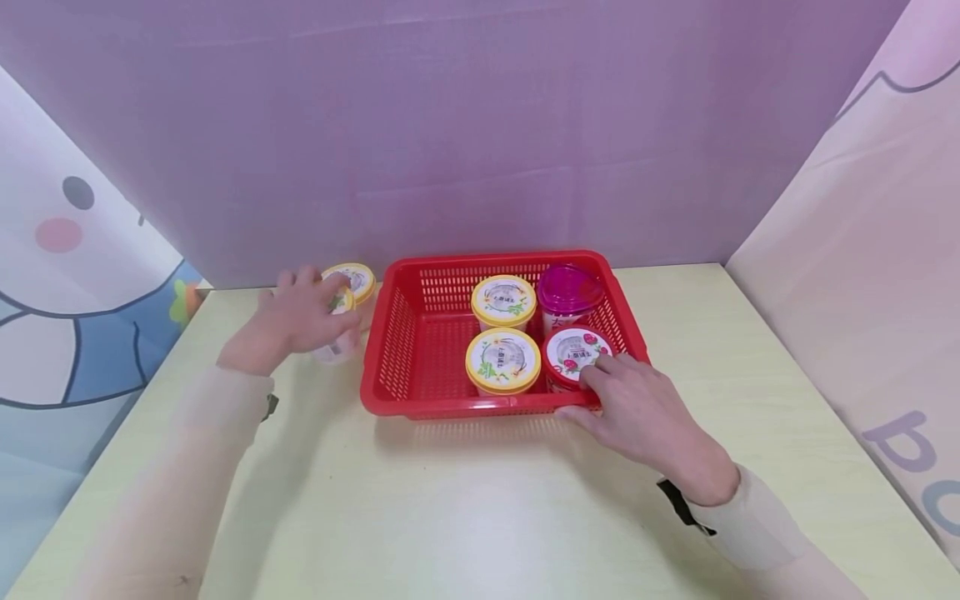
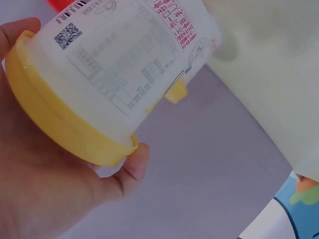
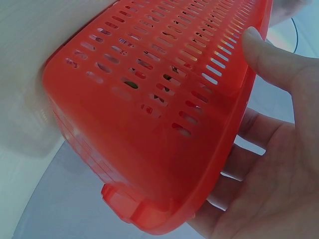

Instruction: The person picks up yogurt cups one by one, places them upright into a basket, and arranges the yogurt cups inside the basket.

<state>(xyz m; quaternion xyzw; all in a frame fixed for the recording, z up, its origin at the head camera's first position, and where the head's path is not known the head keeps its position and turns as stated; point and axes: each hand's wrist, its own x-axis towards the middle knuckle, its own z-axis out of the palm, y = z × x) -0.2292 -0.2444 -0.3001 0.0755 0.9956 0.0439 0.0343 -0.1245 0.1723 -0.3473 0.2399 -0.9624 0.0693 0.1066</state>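
Note:
My left hand (image 1: 296,315) grips a yellow-lidded cup (image 2: 114,59) by its lid, left of the red basket (image 1: 442,408). In the left wrist view the cup is tilted and shows printed text and a barcode. Another yellow-lidded cup (image 1: 360,278) stands just behind it, partly hidden by my fingers. My right hand (image 1: 641,408) grips the basket's rim at the front right corner, thumb outside and fingers over the inner side. Inside the basket are two yellow-lidded cups (image 1: 503,360), a red-lidded cup (image 1: 573,354) next to my right fingers, and a purple-lidded cup (image 1: 570,290).
The basket stands on a pale wooden table (image 1: 480,508), close to a purple cloth backdrop (image 1: 480,125). Printed cloth panels (image 1: 67,275) close off the left and right sides. The basket's left part shows its bare red floor (image 1: 442,350).

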